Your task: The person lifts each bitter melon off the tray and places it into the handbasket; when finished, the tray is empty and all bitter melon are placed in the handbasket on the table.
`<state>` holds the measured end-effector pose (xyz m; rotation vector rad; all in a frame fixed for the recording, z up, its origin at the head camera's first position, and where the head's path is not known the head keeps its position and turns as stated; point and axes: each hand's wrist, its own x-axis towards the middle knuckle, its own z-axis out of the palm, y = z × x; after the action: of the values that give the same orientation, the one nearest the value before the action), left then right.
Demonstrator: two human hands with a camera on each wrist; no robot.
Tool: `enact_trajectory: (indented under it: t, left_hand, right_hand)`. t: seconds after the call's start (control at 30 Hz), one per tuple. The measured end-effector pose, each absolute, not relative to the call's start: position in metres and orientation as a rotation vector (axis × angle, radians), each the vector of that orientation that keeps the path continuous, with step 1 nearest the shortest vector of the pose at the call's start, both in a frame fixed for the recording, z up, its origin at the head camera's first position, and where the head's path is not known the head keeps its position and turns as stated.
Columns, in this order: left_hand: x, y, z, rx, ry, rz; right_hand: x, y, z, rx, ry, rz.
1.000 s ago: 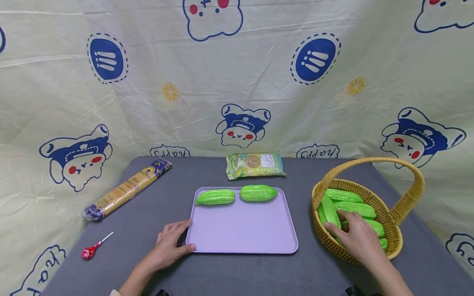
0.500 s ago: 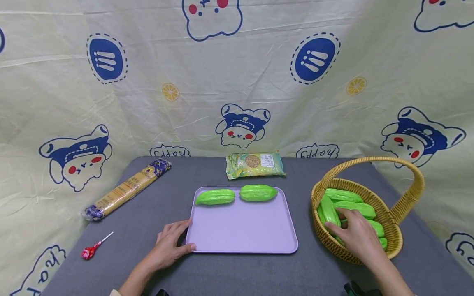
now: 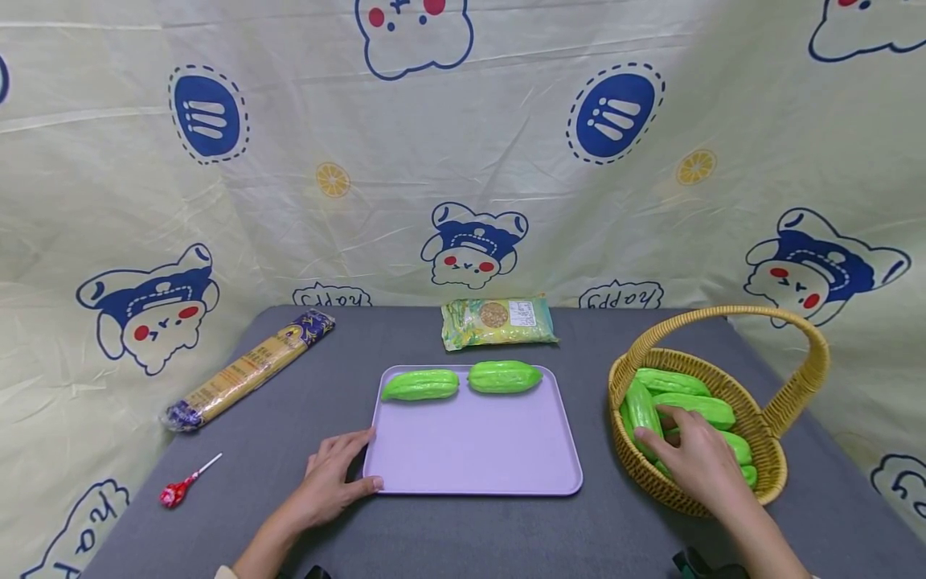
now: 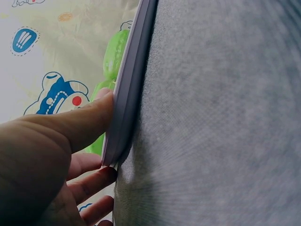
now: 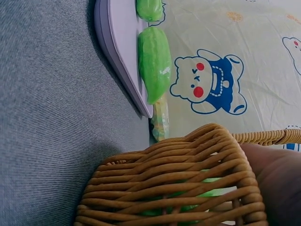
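My left hand [image 3: 329, 482] holds the near left corner of the lilac tray [image 3: 473, 458]. Its thumb [image 4: 101, 106] lies over the rim and the other fingers are against the left side. Two green bitter melons, one on the left [image 3: 419, 385] and one on the right [image 3: 505, 377], lie along the tray's far side. My right hand [image 3: 698, 462] is down in the wicker basket [image 3: 620, 378], thumb and fingers about a bitter melon [image 3: 642, 408] at the basket's left side. The fingertips are partly hidden. Several more bitter melons [image 3: 694, 408] lie in the basket.
A long pack of noodles [image 3: 249, 370] lies slantwise at the left, with a red lollipop [image 3: 174, 493] nearer. Behind the tray is a green and yellow packet [image 3: 499, 323]. The basket's tall handle [image 3: 803, 346] arches over its right side. A printed cloth [image 3: 477, 145] hangs behind the table.
The bitter melon at the basket's left side has shifted slightly under my right hand. The left hand and the tray stay in place.
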<state>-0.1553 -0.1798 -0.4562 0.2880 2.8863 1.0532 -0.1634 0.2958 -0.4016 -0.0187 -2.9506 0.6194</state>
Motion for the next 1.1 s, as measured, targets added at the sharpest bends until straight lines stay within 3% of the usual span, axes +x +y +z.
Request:
enact_trajectory:
  t: [1.1]
  left_hand:
    - [-0.1551, -0.1798, -0.4565, 0.281, 2.889, 1.057]
  right_hand:
    - [-0.1674, 0.2931, -0.4004, 0.000, -2.977, 0.652]
